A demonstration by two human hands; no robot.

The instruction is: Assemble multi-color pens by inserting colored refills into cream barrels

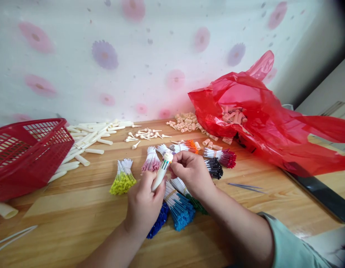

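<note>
A white pen barrel (160,173) with coloured sliders near its top is gripped in my left hand (146,201), tilted up to the right. The fingers of my right hand (187,172) are pinched together beside the barrel's upper end; what they hold, if anything, is hidden. Under and around my hands lie bundled refills: yellow (122,182), pink (151,160), light blue (181,212), dark blue (159,221), black (215,168), dark red (226,157) and orange (191,146). A green bundle (197,204) is partly covered by my right forearm.
At the left, a red basket (30,156) stands by white tubes (90,139). Small cream pointed parts (146,134) and slotted pieces (186,123) lie at the back. On the right are a red plastic bag (261,115), tweezers (246,187) and a dark flat object (320,193).
</note>
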